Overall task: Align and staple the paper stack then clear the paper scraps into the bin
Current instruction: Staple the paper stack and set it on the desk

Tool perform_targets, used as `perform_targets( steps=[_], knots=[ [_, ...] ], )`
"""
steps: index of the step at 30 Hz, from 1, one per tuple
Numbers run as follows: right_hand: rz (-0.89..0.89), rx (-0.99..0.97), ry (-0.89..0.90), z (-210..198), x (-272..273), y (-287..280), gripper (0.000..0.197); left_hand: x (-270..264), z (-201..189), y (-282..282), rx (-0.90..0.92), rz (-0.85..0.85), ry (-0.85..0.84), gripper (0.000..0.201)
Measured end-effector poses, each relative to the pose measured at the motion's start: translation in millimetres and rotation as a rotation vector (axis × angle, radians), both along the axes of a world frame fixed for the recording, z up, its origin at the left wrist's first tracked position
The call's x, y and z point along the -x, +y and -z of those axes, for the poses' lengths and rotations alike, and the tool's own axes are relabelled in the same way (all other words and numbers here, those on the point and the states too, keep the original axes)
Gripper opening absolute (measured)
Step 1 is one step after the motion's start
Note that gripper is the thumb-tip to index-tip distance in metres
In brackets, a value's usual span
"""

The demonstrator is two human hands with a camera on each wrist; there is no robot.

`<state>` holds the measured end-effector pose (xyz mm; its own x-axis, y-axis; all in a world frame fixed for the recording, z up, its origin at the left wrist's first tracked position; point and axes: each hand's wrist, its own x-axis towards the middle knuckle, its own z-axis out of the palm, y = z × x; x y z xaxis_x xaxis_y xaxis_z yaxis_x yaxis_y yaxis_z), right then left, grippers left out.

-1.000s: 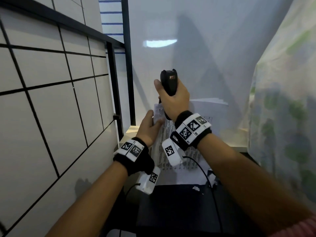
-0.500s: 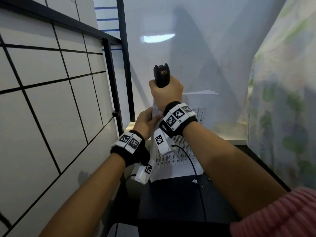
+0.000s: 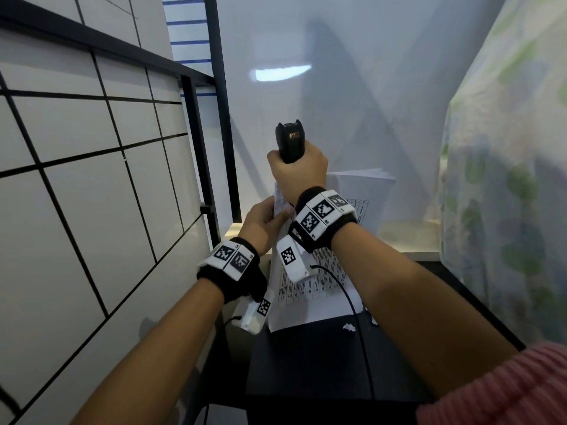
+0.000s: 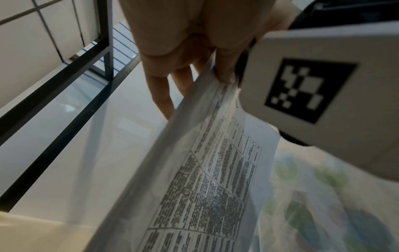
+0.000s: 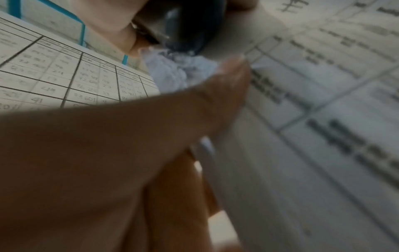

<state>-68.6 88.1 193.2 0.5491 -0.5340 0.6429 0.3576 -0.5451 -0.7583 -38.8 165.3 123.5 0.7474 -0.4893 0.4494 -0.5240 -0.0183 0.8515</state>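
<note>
R hand is wrapped tight round a black stapler, held upright w/ its back end poking up above the fist; the working end is hidden below the hand, prob. so the squeeze comes from the whole palm. L hand pinches the paper stack at its upper left corner, thumb on the printed face, fingers behind, which keeps the sheets from sliding apart right where the staple goes. Stack is lifted off the surface, tilted, its lower edge hanging near the black desk; held in the air like this, both faces of the corner are reachable for the jaws. In the R wrist view the stapler's dark nose sits on a bunched-up corner of paper, so the bite looks under way or just done; can't tell if a staple is in. A few small white paper scraps lie on the desk by the stack's bottom edge, not yet cleared. No bin in view. White grid panel stands to the left, floral cloth to the right.
</note>
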Motion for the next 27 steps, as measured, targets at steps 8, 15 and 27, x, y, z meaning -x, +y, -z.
perform_targets(
  steps=[8, 15, 27],
  knots=[
    [-0.017, -0.061, -0.007, -7.3, 0.6, -1.6, 0.030, 0.2, -7.3, -1.6, 0.017, -0.034, 0.014, 0.019],
    [-0.062, -0.505, -0.231, -31.5, 34.9, -46.0, 0.021, -1.0, -5.1, -1.0, -0.064, -0.051, -0.012, 0.016],
    [0.142, -0.267, 0.376, 69.2, 145.5, -178.1, 0.025, 7.0, -11.6, -11.0, -0.012, -0.182, -0.002, 0.029]
  ],
)
